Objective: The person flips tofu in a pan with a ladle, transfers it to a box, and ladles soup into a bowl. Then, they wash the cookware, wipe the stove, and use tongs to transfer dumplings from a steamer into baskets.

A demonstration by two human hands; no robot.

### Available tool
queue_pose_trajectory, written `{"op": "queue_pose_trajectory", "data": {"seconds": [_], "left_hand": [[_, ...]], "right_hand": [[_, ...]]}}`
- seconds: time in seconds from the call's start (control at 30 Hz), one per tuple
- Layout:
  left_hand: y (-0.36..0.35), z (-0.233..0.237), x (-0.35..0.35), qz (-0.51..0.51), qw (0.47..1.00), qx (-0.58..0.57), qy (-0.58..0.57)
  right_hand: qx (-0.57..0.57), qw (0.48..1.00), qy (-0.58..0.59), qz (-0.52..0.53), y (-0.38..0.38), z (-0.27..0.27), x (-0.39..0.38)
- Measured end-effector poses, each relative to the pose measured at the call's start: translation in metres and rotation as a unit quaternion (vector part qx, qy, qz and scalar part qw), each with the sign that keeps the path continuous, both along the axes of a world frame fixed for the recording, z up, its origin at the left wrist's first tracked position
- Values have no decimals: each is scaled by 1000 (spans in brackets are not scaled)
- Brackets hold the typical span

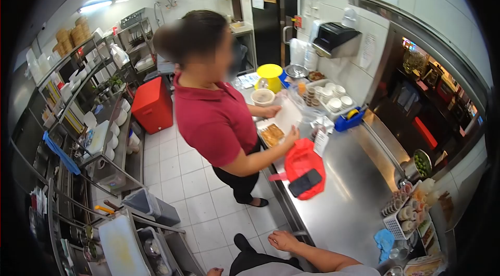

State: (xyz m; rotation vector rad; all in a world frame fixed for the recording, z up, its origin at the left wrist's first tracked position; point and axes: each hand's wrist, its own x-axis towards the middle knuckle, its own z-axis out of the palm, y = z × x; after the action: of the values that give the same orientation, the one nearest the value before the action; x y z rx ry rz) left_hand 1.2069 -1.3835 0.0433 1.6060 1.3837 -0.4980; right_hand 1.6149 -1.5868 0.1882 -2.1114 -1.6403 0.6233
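Observation:
My right hand [282, 240] hangs beside the near edge of the steel counter [341, 187], fingers loosely bent and nothing visible in it. Only a small part of my left hand [214, 272] shows at the bottom edge; its fingers are too hidden to read. Across the counter, a co-worker in a red shirt [216, 114] holds a white lid or sheet over a tray of golden-brown food [272, 134]. A black phone [305, 183] lies on a red bag [304, 164], between the co-worker and the counter's bare metal.
A soup tub [263, 97], yellow container [269, 75], tray of white cups [335, 96] and blue tape dispenser [350, 118] stand farther back. A white basket [400, 223] and blue cloth [384, 242] are at right. Left are a grey bin [152, 206] and white cutting board [122, 247].

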Motion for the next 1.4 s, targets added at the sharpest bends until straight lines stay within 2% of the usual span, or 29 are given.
{"op": "queue_pose_trajectory", "data": {"seconds": [0.1,0.13,0.17,0.2,0.23,0.27,0.3,0.33,0.37,0.4,0.47,0.53,0.57,0.67,0.8,0.9,0.97,1.0,1.03,1.1,1.17,1.2,1.23,1.27,1.3,1.4], "left_hand": [[51,-36,-18,8,999,-43,20],[66,-41,-18,-39,999,-4,27],[83,-42,-14,-22,999,-8,43],[106,-43,-15,-91,994,37,42],[130,-37,-11,-114,992,23,39],[155,-33,-7,-149,987,48,19],[175,1,8,-125,989,75,7],[202,-8,14,-162,976,140,-39],[223,19,25,-133,978,149,-61],[245,67,47,-109,978,159,-83],[281,108,72,-23,957,211,-198],[316,150,91,110,940,176,-273],[335,160,96,142,929,184,-289],[383,187,100,220,905,196,-307],[451,197,88,291,877,239,-298],[504,144,76,395,826,238,-325],[547,115,69,440,821,238,-273],[573,104,59,460,820,237,-245],[602,108,52,510,775,234,-289],[669,156,47,596,671,224,-380],[736,198,27,593,648,326,-349],[770,200,10,586,640,371,-331],[805,200,-11,576,634,402,-324],[833,237,-19,579,618,426,-318],[869,225,-45,558,620,482,-267],[964,278,-90,520,579,582,-237]], "right_hand": [[-244,968,28,47,66,-53,-5],[-317,945,30,78,90,-68,-7],[-318,945,36,69,118,-81,-10],[-320,944,41,65,145,-96,-14],[-322,943,48,61,171,-105,-22],[-284,956,59,39,199,-106,-27],[-263,963,54,36,223,-107,-31],[-238,969,52,30,251,-107,-35],[-210,976,54,18,279,-108,-40],[-211,976,47,24,305,-109,-42],[-210,977,32,24,353,-111,-38],[-214,976,2,30,404,-113,-33],[-228,971,-5,72,431,-116,-29],[-285,940,-30,184,492,-136,-6],[-338,904,-84,248,585,-188,24],[-375,857,-128,328,668,-202,47],[-443,833,-131,305,743,-193,54],[-420,821,-160,353,787,-196,55],[-399,819,-163,378,831,-183,56],[-370,811,-199,408,916,-121,47],[-316,773,-258,486,996,-56,31],[-285,752,-289,520,1039,-32,21],[-258,765,-285,516,1080,-17,11],[-231,778,-280,513,1118,-8,0],[-204,790,-274,509,1156,1,-14],[-72,896,-125,420,1251,31,-62]]}}
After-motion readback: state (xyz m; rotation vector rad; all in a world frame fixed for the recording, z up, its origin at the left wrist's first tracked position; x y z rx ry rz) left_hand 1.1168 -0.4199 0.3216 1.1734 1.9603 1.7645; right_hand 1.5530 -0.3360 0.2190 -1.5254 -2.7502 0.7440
